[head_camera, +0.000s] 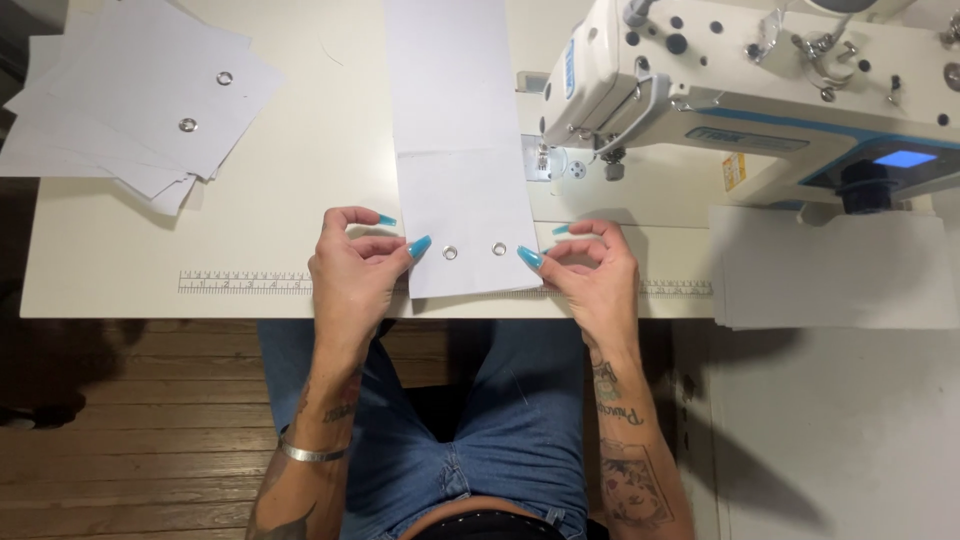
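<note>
Centrally, a white strip (462, 180) with two eyelets (474, 250) is pinched at its lower edges by the left hand (352, 270) and right hand (592, 270), fingers clamped together on it, beside the sewing machine (740, 90).

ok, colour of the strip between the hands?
White strip, two silver eyelets near its end; head view.

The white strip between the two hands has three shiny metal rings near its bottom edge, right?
Not quite. The head view shows the white strip with two metal rings, not three. They do sit near its bottom edge, between the left hand and right hand.
</note>
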